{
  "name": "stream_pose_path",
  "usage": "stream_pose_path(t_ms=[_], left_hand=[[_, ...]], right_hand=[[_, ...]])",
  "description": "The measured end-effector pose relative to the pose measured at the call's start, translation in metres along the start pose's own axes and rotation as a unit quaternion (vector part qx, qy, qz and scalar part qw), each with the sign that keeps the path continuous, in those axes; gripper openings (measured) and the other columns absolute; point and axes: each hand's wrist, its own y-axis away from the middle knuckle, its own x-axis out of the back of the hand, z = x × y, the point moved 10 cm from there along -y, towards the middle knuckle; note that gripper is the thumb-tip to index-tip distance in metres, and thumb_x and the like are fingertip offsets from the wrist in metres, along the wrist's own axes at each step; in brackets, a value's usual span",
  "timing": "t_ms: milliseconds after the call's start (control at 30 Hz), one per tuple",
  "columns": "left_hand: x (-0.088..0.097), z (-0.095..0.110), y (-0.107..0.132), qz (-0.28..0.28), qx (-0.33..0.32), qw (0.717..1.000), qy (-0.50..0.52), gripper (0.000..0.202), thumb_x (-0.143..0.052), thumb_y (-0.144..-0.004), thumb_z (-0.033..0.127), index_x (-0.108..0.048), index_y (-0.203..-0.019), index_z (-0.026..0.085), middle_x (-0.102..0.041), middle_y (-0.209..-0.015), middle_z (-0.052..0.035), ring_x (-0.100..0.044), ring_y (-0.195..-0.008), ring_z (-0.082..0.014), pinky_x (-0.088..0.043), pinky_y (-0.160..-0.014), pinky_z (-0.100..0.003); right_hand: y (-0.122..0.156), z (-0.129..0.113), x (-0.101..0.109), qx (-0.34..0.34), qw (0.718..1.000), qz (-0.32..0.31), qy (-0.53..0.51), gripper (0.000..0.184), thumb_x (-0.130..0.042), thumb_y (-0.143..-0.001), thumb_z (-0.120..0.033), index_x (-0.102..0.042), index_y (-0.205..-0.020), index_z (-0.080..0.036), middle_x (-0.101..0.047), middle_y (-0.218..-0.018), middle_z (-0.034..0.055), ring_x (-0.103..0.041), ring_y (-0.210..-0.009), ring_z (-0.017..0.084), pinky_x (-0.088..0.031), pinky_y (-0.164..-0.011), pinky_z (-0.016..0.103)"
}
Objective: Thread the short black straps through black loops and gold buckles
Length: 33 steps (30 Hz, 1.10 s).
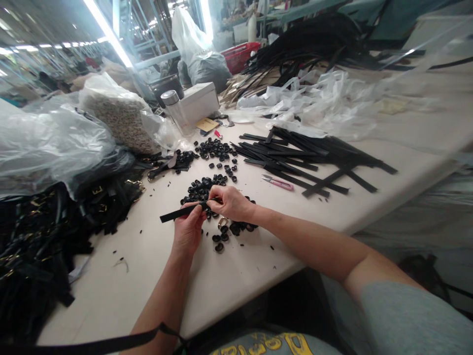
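In the head view, both hands pinch one flat black strip [177, 213]. The left hand [187, 231] grips its middle, and the right hand [232, 203] grips its right end. The strip is over the white tabletop [148, 261], back from the near edge. Open room lies between the left arm and the heap of black straps with gold buckles [55, 231]. I count one pair of pink-handled snips [283, 184], one clear bottle with a silver lid [181, 116] and one white box [201, 102]. The small black loops [199, 187] and the piled black strips [295, 153] are too many to count.
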Motion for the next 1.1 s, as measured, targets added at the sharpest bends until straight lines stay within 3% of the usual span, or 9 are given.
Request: stream_pose_path(t_ms=[133,300,500,733,967,1100], left_hand=[[0.002,0.000,-0.001,0.036,-0.011,0.999,0.024,0.037,-0.090,-0.047,0.027,-0.069,-0.076,0.014,-0.069,-0.072,-0.0007,-0.061,-0.055,-0.0068,-0.051,-0.055,-0.015],[-0.003,-0.003,0.000,0.027,0.005,0.999,0.036,0.040,-0.091,-0.045,0.027,-0.070,-0.076,0.014,-0.071,-0.074,-0.0014,-0.062,-0.055,-0.0071,-0.051,-0.054,-0.015],[-0.003,-0.001,0.000,0.008,-0.006,1.000,0.014,0.038,-0.089,-0.050,0.034,-0.070,-0.077,0.015,-0.071,-0.074,-0.0025,-0.064,-0.058,-0.0104,-0.051,-0.056,-0.019],[-0.004,0.022,0.007,-0.017,-0.125,0.984,-0.125,0.030,-0.083,-0.061,0.029,-0.068,-0.084,0.015,-0.070,-0.075,-0.0028,-0.062,-0.060,-0.0122,-0.051,-0.059,-0.024],[-0.008,0.025,0.010,-0.014,-0.151,0.978,-0.141,0.020,-0.076,-0.070,0.029,-0.064,-0.080,0.016,-0.062,-0.064,0.0020,-0.055,-0.052,-0.0088,-0.045,-0.052,-0.021],[-0.009,0.021,0.008,-0.021,-0.133,0.985,-0.111,0.021,-0.078,-0.069,0.029,-0.064,-0.078,0.016,-0.062,-0.063,0.0022,-0.054,-0.053,-0.0077,-0.044,-0.053,-0.019]], right_hand=[[0.002,0.012,-0.011,-0.065,0.989,-0.016,-0.134,0.011,-0.056,-0.077,-0.023,-0.052,-0.069,-0.016,-0.049,-0.050,-0.0064,-0.043,-0.045,0.005,-0.032,-0.045,0.017],[0.008,0.027,-0.032,-0.170,0.940,-0.064,-0.287,0.015,-0.055,-0.078,-0.027,-0.049,-0.069,-0.017,-0.047,-0.044,-0.0085,-0.036,-0.033,0.004,-0.027,-0.033,0.015],[0.012,0.024,-0.036,-0.187,0.912,-0.076,-0.357,0.020,-0.060,-0.076,-0.032,-0.048,-0.068,-0.017,-0.047,-0.044,-0.0091,-0.034,-0.031,0.003,-0.027,-0.031,0.014],[0.014,0.024,-0.042,-0.202,0.889,-0.107,-0.397,0.024,-0.062,-0.078,-0.035,-0.047,-0.071,-0.017,-0.047,-0.046,-0.0089,-0.034,-0.031,0.003,-0.027,-0.031,0.014],[0.014,0.015,-0.039,-0.173,0.926,-0.109,-0.316,0.008,-0.052,-0.082,-0.023,-0.050,-0.077,-0.017,-0.053,-0.051,-0.0070,-0.042,-0.034,0.005,-0.034,-0.033,0.015],[0.010,0.018,-0.028,-0.144,0.961,-0.059,-0.227,0.003,-0.049,-0.080,-0.018,-0.050,-0.078,-0.018,-0.050,-0.049,-0.0080,-0.042,-0.036,0.006,-0.033,-0.038,0.016]])
